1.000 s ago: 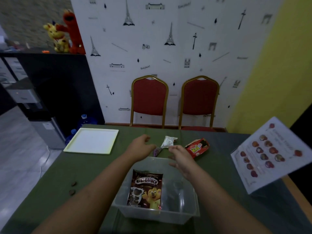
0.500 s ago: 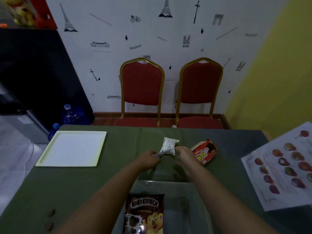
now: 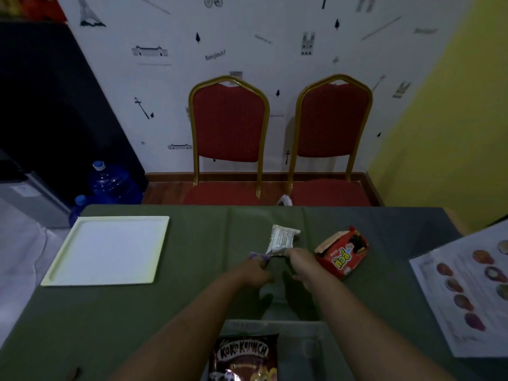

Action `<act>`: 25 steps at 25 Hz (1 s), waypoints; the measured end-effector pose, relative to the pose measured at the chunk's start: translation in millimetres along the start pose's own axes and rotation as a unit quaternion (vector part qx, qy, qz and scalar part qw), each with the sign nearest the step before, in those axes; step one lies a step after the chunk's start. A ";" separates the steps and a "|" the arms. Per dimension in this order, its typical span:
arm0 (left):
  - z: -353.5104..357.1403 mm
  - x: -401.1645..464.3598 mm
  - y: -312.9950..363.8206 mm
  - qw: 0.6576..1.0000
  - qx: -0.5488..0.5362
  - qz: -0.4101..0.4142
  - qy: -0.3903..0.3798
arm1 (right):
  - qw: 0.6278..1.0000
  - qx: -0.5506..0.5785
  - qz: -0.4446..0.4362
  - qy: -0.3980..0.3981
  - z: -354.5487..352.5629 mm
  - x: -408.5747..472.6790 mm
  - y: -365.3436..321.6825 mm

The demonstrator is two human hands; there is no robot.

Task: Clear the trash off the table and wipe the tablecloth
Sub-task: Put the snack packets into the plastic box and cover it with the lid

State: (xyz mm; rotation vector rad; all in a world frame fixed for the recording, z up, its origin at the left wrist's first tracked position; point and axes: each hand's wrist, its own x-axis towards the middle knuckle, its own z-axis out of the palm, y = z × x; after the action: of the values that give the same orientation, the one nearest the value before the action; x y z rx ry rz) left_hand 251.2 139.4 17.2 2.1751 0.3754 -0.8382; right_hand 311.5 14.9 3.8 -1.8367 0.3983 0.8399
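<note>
Both hands are out over the green tablecloth (image 3: 192,270): the left hand (image 3: 254,272) pinches a small purple wrapper (image 3: 258,255), the right hand (image 3: 303,264) pinches the white wrapper (image 3: 283,239). A red snack box (image 3: 342,253) lies just right of them on the worktop, and a clear bin (image 3: 302,350) sits nearest the person

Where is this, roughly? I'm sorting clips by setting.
Probably a small café or office break room: a menu-like sheet on a cloth-covered table, two banquet chairs against a decorated wall, and water jugs.
</note>
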 end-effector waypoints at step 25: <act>118.2 -255.5 9.4 0.951 -0.126 0.089 0.270 | 0.947 -0.076 -0.282 -0.136 -110.6 -258.4 114.8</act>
State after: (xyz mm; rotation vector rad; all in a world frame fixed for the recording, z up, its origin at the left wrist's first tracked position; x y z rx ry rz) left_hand 13.7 44.9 135.4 2.1267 0.5131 -0.0738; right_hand 100.3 -160.2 133.7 -1.8040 -0.3676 0.7160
